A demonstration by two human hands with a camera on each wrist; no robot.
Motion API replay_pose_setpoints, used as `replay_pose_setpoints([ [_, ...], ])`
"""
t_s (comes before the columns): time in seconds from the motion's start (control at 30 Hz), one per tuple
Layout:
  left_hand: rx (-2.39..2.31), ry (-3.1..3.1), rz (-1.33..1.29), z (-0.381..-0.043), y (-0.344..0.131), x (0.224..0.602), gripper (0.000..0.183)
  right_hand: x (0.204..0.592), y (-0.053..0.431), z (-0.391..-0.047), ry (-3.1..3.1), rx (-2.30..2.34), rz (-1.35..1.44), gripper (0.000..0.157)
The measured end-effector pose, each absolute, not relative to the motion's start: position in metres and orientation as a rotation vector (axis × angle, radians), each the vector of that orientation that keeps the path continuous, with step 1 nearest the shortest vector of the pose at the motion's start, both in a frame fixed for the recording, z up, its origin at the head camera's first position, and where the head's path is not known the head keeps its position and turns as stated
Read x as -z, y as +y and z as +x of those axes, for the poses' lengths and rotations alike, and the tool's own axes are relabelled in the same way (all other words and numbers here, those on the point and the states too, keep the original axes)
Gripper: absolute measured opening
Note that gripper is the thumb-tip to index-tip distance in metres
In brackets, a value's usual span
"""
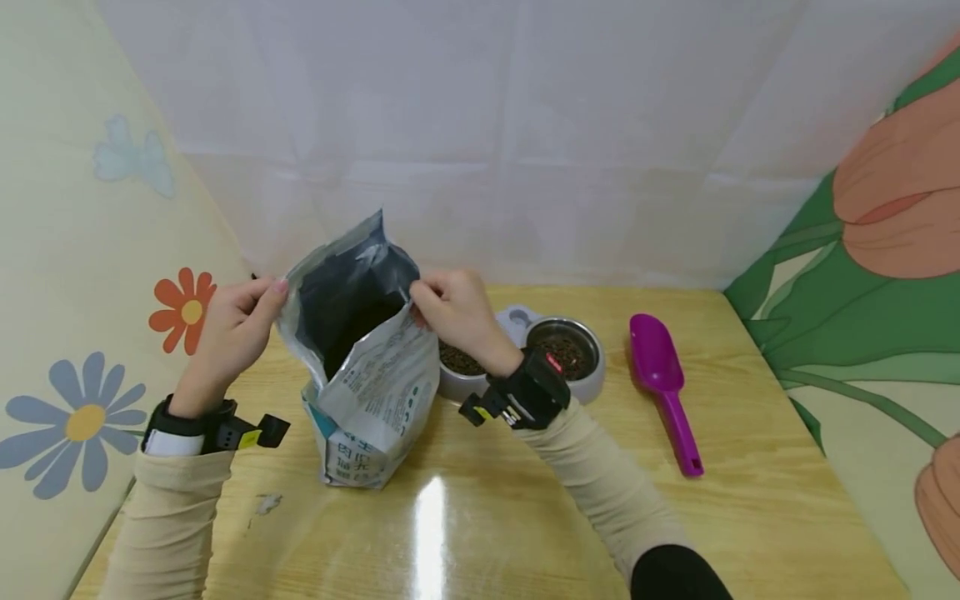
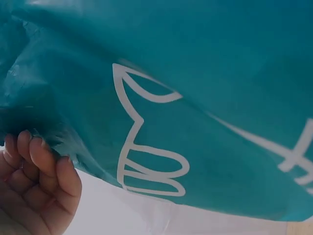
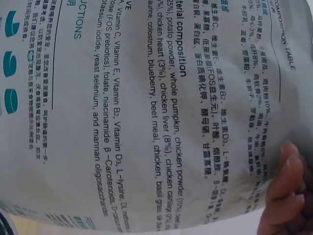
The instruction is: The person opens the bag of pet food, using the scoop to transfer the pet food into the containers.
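A pet food bag (image 1: pixel 382 408) stands upright on the table, its silvery mouth spread wide with dark contents low inside. My left hand (image 1: pixel 234 329) pinches the left edge of the mouth between thumb and fingers. On the opposite edge, my right hand (image 1: pixel 463 317) pinches the rim. Teal film with white line drawings covers the bag's side (image 2: pixel 220 88) in the left wrist view, beside the curled left fingers (image 2: pixel 41 161). Printed ingredient text fills the bag's white panel (image 3: pixel 132 127) in the right wrist view, with the right fingers (image 3: pixel 283 196) at its edge.
Behind the right forearm sits a grey double pet bowl (image 1: pixel 588 387) with brown kibble in both metal dishes, partly hidden. A purple scoop (image 1: pixel 660 379) lies to its right. White cloth (image 1: pixel 510 150) hangs behind the wooden table (image 1: pixel 525 517), and painted panels stand at both sides.
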State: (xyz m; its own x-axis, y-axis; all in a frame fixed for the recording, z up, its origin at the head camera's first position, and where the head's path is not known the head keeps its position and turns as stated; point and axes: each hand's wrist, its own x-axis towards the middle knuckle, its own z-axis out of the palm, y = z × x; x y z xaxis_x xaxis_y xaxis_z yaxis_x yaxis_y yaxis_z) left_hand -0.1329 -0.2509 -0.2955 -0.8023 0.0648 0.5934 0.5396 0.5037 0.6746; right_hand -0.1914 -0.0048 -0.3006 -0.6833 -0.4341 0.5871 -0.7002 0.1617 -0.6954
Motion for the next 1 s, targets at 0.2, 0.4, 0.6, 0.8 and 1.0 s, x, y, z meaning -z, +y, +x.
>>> replay_pose_setpoints([
  [0.2, 1.352, -2.258, -0.542, -0.125, -0.251, 0.295, 0.035, 0.303, -0.015, -0.191, -2.135, -1.597, 1.107, 0.038],
  [0.4, 1.262, -2.309, -0.554, -0.107, -0.252, 0.301, 0.036, 0.304, -0.022, -0.191, -2.135, -1.596, 1.065, 0.039],
  [0.6, 1.073, -2.264, -0.710, -0.085, -0.245, 0.311, 0.044, 0.304, -0.024, -0.192, -2.167, -1.579, 1.033, 0.039],
  [0.8, 0.846, -2.317, -0.770, -0.071, -0.227, 0.308, 0.050, 0.302, -0.027, -0.192, -2.170, -1.544, 1.031, 0.039],
  [1.0, 0.716, -2.220, -0.693, -0.072, -0.214, 0.315, 0.048, 0.301, -0.025, -0.193, -2.197, -1.509, 1.086, 0.039],
])
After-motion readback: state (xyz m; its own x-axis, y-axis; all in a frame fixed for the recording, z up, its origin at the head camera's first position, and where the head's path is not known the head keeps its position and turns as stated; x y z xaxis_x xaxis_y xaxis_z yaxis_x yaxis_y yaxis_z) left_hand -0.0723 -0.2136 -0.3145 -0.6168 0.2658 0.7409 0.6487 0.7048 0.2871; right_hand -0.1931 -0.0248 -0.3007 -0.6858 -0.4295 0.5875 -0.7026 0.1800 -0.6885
